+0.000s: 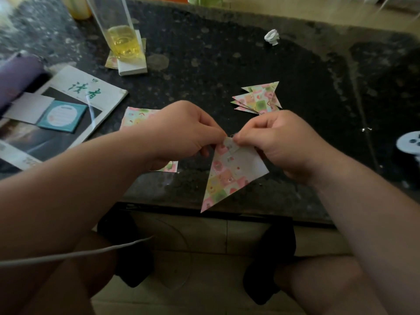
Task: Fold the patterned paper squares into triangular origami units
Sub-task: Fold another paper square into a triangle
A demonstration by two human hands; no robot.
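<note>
While unfolded squares [134, 117] are lying at left on the tabletop [204, 53], the left hand [181, 130] and right hand [279, 142] are both pinching the top corner of a part-folded triangle [229, 171] over the near edge. Finished units [259, 98] are lying heaped behind, so the work is partway.

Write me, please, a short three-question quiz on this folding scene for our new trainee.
1. True or false: the left hand and the right hand both pinch the top corner of the patterned triangle.
2. Where does the pile of finished triangles lie? A) on the table, beyond the right hand; B) in the person's lap; C) on the floor.
3. What colour is the liquid in the glass?

Key: 1. True. 2. A. 3. Yellow.
</note>
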